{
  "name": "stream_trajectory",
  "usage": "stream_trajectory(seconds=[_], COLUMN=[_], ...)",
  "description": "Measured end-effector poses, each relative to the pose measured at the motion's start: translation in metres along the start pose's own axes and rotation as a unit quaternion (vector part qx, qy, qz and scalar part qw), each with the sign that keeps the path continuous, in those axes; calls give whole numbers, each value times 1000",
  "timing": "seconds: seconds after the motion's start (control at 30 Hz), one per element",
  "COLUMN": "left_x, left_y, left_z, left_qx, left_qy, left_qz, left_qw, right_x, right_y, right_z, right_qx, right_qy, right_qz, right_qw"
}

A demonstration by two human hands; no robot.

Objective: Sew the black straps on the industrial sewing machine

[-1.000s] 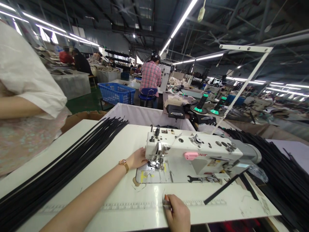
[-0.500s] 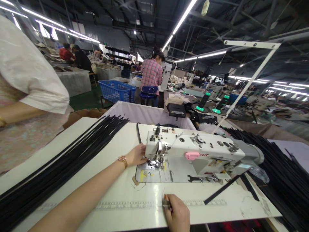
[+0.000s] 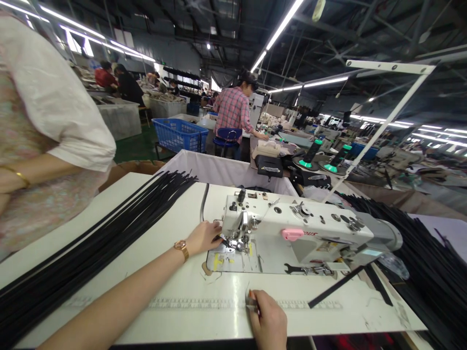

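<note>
Black narrow strip of flat, flexible-looking material (image 3: pixel 204 203) lies just beside the needle end of the white metal sewing machine (image 3: pixel 270 218), and the left hand (image 3: pixel 205 237) is the nearer one to it. This hand has its fingers bent and closed on the strip, close to the machine's presser foot; the exact grip is hidden behind the knuckles. From the hand, the strip goes away from the person, its long axis running past the machine's needle end toward the far table edge, with a gentle curve. It looks dark and slim; its weave is too small to tell. The right hand (image 3: pixel 269 318), in front of the machine and well apart from the strip, is closed around a small metal cutting tool (image 3: pixel 251 302). Farther out, to the left of the machine, lies a thick bundle of long black strips (image 3: pixel 105 238).
</note>
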State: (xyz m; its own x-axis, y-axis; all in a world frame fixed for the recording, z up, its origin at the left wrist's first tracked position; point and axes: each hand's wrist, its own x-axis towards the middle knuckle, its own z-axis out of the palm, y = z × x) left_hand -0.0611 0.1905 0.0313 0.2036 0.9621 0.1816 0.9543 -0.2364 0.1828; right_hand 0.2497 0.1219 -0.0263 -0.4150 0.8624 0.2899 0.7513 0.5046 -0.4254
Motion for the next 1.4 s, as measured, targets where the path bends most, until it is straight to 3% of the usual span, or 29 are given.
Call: stream_trajectory(seconds=[0.4,0.67,0.97,1.13,1.4], left_x=[-14,-40,-39,-38,-38], left_y=[15,35,47,72,111], left_z=[7,17,8,14,16], left_qx=[29,53,59,61,46], left_qy=[-12,-70,-89,-70,-42], left_qz=[-57,4,-3,-44,-128], left_qw=[998,996,994,995,990], right_x=[0,2,5,1,0], right_y=[1,-3,-9,-1,4], right_z=[0,-6,-14,-6,5], right_qx=[-4,-25,-40,-33,-34], right_qy=[-2,10,5,-16,40], right_qz=[1,-26,-23,-11,-27], right_qw=[1000,999,999,999,998])
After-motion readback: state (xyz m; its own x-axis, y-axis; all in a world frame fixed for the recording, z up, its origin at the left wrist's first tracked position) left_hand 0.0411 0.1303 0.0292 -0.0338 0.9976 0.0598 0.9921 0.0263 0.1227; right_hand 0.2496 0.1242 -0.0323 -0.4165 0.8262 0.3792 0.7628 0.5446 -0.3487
